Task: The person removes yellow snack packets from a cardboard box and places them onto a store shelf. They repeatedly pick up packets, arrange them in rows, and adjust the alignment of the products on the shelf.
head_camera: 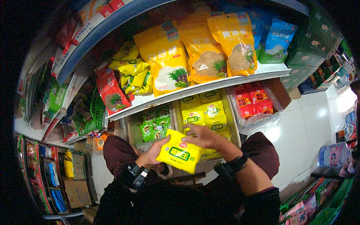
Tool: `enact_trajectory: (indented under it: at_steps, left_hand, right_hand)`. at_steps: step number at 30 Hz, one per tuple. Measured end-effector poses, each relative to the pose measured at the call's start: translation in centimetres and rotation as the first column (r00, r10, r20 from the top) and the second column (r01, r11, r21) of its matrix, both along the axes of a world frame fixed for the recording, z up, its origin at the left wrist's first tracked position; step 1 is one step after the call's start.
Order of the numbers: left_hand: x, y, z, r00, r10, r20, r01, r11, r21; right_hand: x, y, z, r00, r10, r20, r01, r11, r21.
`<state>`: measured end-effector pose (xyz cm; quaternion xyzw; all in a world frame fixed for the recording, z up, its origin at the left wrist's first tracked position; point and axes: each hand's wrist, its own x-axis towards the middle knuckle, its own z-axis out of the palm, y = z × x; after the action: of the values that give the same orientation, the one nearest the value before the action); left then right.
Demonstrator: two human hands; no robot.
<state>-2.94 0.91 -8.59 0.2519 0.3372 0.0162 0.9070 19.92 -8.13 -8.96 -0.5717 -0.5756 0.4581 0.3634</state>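
Observation:
My left hand (153,152) grips the left edge of a yellow plastic packet (180,156) with a green-framed label, its thumb on the front. Over the packet's upper right edge is my right hand (201,136), fingers bent and partly apart; whether it grips the packet cannot be told. Behind my hands, an open cardboard box holds rows of similar yellow packets (215,123). To its left, green packets (156,126) lie in another box. Red packets (254,99) fill a plastic-lined box to the right.
Large orange-yellow sugar bags (168,59) stand on a white shelf (202,87) above the boxes, beside small yellow bags (133,73) and a red bag (114,90). A green plastic basket (94,115) is at left. My knees flank the boxes. Wrapped bottles (333,154) stand at right.

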Motion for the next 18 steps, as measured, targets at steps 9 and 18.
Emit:
enact_trajectory:
  at_steps: [9,18]
  left_hand:
    - [1.3,4.6,4.4,0.994,-0.072,0.083,0.068,0.996,0.052]
    - [4.1,-3.4,-2.3,0.833,0.43,0.348,-0.366,0.9,-0.236]
  right_hand:
    - [-3.3,-1.2,1.6,0.557,-0.132,-0.82,-0.024,0.984,-0.175]
    - [-3.9,-0.1,-0.4,0.236,-0.389,-0.891,0.262,0.908,-0.327]
